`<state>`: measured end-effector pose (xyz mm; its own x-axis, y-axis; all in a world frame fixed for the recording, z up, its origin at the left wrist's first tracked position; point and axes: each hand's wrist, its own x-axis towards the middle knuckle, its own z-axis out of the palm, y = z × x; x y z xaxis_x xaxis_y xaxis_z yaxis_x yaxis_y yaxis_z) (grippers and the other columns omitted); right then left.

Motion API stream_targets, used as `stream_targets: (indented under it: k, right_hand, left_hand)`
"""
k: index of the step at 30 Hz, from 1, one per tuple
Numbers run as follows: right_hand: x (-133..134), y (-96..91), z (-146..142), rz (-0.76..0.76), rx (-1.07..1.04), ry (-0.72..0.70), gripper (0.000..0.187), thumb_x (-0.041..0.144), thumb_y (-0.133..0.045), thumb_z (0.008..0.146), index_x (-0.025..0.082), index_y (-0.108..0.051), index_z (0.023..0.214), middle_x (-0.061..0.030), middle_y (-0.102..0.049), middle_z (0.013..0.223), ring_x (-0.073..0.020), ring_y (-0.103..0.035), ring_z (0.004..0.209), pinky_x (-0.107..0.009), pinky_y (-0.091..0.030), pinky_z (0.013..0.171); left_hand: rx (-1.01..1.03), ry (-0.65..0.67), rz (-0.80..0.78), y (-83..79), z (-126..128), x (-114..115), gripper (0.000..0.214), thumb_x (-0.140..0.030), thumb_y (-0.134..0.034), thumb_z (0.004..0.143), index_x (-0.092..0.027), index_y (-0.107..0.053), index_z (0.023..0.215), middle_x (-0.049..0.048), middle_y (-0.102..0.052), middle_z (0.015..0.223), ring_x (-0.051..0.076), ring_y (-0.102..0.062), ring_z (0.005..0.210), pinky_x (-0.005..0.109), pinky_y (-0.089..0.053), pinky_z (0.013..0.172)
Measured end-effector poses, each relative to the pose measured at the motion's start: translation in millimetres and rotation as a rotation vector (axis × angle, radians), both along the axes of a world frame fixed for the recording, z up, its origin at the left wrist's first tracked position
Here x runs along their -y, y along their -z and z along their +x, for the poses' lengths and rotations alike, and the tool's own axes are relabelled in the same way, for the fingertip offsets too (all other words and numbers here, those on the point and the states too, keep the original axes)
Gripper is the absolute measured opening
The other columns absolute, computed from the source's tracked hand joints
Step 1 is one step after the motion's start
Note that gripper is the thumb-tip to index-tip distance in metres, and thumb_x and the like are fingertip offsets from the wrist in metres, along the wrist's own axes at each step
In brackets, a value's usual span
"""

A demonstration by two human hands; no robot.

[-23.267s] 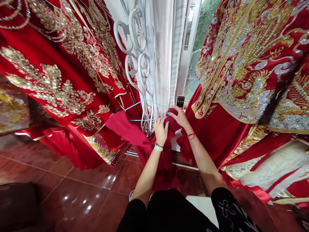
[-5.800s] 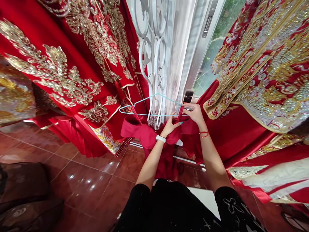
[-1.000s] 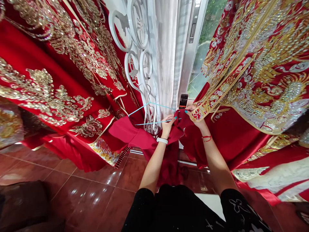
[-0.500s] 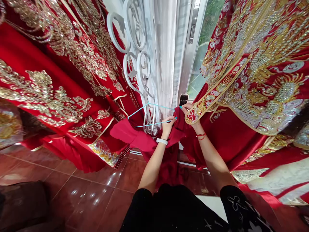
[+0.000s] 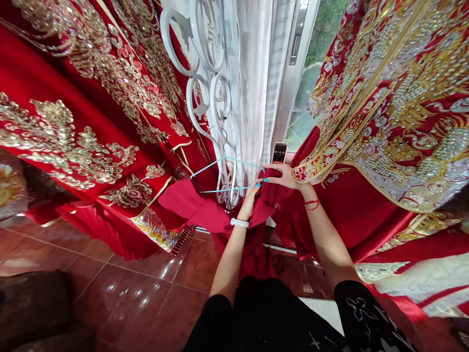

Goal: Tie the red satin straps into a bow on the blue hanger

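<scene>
A plain red garment [image 5: 205, 208] hangs from a light blue wire hanger [image 5: 220, 168] hooked on a white scrolled metal grille [image 5: 210, 93]. My left hand [image 5: 252, 193], with a white wristband, is closed on the red cloth at the hanger's right end, fingertips against the lower bar. My right hand [image 5: 284, 176], with a red string at the wrist, pinches the same fold of cloth from the right, just above the left hand. The hanger's left end carries a strap of the garment.
Red robes with gold and silver embroidery hang at the left [image 5: 84, 112] and right [image 5: 384, 107]. A small dark phone [image 5: 279, 152] stands on the window sill behind my hands. A white curtain [image 5: 256, 73] hangs by the window. The floor is glossy brown tile [image 5: 128, 298].
My right hand has come out from under the embroidered robe's hem and now lies over the cloth fold. My left hand shifted slightly right along the hanger bar.
</scene>
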<state>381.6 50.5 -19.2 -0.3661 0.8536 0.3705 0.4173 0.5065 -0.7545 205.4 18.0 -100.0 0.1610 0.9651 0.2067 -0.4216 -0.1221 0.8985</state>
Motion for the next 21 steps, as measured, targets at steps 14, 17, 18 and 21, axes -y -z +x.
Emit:
stream_targets:
  k: [14, 17, 18, 21]
  right_hand:
    - [9.6, 13.8, -39.6, 0.126, -0.062, 0.331, 0.028, 0.025, -0.070, 0.078, 0.022, -0.075, 0.105, -0.0071, -0.076, 0.112, -0.0281, -0.069, 0.107, -0.045, -0.052, 0.100]
    - [7.9, 24.3, -41.5, 0.137, -0.082, 0.279, 0.032, 0.028, -0.067, 0.082, 0.022, -0.072, 0.112, -0.0080, -0.074, 0.119, -0.0279, -0.066, 0.113, -0.046, -0.047, 0.106]
    - [7.2, 27.3, -42.0, 0.144, -0.089, 0.265, 0.032, 0.030, -0.066, 0.083, 0.023, -0.071, 0.114, -0.0080, -0.073, 0.120, -0.0276, -0.065, 0.116, -0.046, -0.046, 0.107]
    - [5.8, 36.4, -42.2, 0.154, -0.114, 0.274, 0.033, 0.035, -0.064, 0.086, 0.025, -0.069, 0.117, -0.0071, -0.071, 0.123, -0.0266, -0.062, 0.120, -0.044, -0.044, 0.110]
  left_hand:
    - [0.098, -0.034, -0.130, 4.4, -6.4, -9.2, 0.052, -0.038, -0.090, 0.059, -0.016, -0.070, 0.102, 0.0056, -0.078, 0.089, 0.023, -0.073, 0.091, 0.041, -0.053, 0.096]
    - [0.053, -0.050, -0.110, 8.2, -12.7, -7.3, 0.058, -0.037, -0.088, 0.061, -0.017, -0.067, 0.111, 0.0065, -0.077, 0.101, 0.023, -0.071, 0.101, 0.042, -0.050, 0.103]
    - [0.015, -0.062, -0.097, 9.0, -15.5, -5.7, 0.058, -0.038, -0.087, 0.063, -0.018, -0.065, 0.113, 0.0072, -0.076, 0.104, 0.023, -0.070, 0.105, 0.043, -0.049, 0.104]
    - [-0.185, -0.117, -0.002, 9.2, -24.2, 6.1, 0.050, -0.042, -0.079, 0.075, -0.018, -0.062, 0.116, 0.0105, -0.072, 0.116, 0.024, -0.067, 0.113, 0.044, -0.046, 0.108]
